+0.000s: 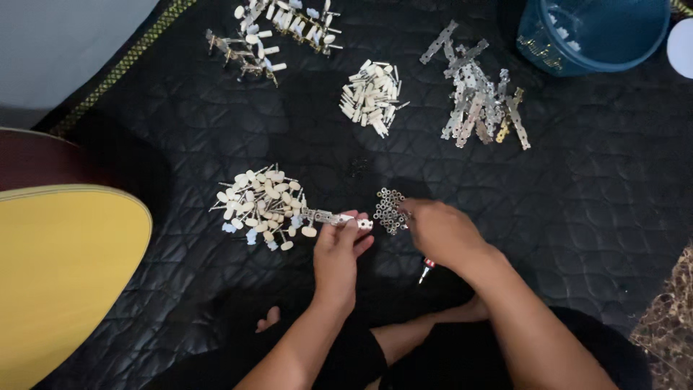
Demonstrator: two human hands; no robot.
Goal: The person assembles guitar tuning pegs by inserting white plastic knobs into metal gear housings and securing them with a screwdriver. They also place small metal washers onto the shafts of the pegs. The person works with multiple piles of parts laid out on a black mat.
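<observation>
The left hand [339, 253] pinches one end of a thin metal strip [325, 216], its long axis running leftward toward the white pegs [258, 202], while the right hand [437, 230], fingers bunched, touches the small nuts [388, 209] just right of it.

The person's left hand [338, 253] and right hand [440, 232] are bare with no rings, both forearms are unsleeved, and dark black shorts [361, 357] cover the folded legs.
</observation>
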